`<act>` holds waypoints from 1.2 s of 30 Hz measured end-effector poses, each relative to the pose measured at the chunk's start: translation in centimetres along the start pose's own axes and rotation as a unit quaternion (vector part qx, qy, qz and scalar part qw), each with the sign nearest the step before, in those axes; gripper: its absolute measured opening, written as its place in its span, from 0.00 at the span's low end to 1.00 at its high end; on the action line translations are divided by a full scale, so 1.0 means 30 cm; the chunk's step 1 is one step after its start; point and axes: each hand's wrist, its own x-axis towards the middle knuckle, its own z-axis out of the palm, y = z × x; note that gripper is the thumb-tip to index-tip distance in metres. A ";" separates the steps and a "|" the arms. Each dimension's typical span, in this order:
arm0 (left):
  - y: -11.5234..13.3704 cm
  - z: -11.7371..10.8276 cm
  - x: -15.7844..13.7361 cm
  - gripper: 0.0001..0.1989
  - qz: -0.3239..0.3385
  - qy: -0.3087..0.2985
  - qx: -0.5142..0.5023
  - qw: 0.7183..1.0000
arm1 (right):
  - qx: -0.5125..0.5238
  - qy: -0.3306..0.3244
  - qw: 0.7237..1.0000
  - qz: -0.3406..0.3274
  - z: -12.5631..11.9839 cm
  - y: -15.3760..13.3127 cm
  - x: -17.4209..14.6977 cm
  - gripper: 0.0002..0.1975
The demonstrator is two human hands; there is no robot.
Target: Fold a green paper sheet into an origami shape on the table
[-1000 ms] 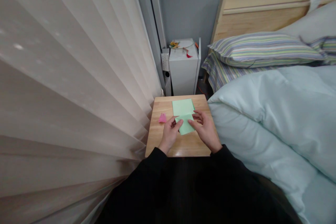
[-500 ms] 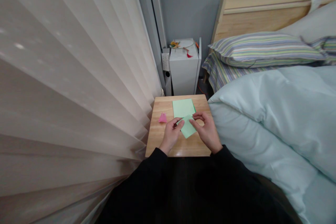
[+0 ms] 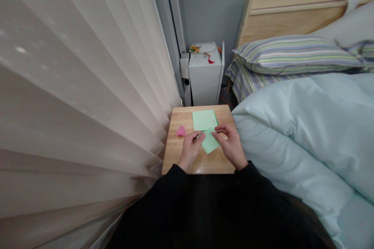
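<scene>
Between my two hands is a small green sheet of paper point(image 3: 209, 143), held with one corner pointing toward me. My left hand point(image 3: 191, 147) pinches its left corner between thumb and fingers. At the right corner, my right hand point(image 3: 231, 144) is closed on the paper in the same way, thumb on top. Just beyond lies a stack of larger green paper point(image 3: 203, 119), partly covered by the held sheet and my fingers. A folded pink paper piece point(image 3: 181, 130) rests to the left of my left hand.
The papers are on a small wooden table point(image 3: 175, 159). Pale pleated curtains point(image 3: 117, 97) hang close along its left side. A bed with a light blue quilt point(image 3: 280, 136) borders it on the right. Behind stands a white cabinet point(image 3: 204, 83) with small decorations on top.
Almost nothing differs. My right thumb has shifted very slightly to the right on the green paper; both hands keep their hold.
</scene>
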 end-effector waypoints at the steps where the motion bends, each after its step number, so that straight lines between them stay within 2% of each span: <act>1: 0.000 0.000 0.000 0.17 -0.001 0.000 -0.002 1.000 | -0.001 0.000 1.000 -0.002 0.000 -0.001 0.000 0.10; 14: 0.001 -0.012 -0.001 0.15 0.032 0.007 0.018 0.999 | -0.008 -0.010 1.000 0.006 -0.004 -0.016 -0.001 0.10; 19: -0.024 -0.020 0.003 0.16 0.006 0.054 -0.005 0.998 | 0.031 -0.089 0.993 0.066 0.000 0.008 0.000 0.13; 21: -0.037 -0.020 0.006 0.17 -0.019 0.058 -0.042 0.997 | 0.054 -0.096 0.990 0.088 0.002 0.016 0.002 0.14; 24: -0.044 -0.015 0.007 0.19 -0.046 0.033 -0.070 0.996 | 0.077 -0.051 0.991 0.099 0.002 0.017 0.008 0.15; 29: -0.028 -0.006 0.004 0.19 -0.062 -0.031 -0.044 0.997 | 0.084 0.020 0.991 0.102 -0.011 0.000 0.020 0.19; 33: -0.027 -0.001 0.003 0.20 -0.059 -0.075 -0.022 0.995 | 0.070 0.022 0.993 0.095 -0.025 -0.002 0.030 0.23; 36: -0.035 0.001 0.004 0.20 -0.056 -0.078 -0.006 0.995 | 0.069 0.019 0.993 0.092 -0.030 0.002 0.035 0.24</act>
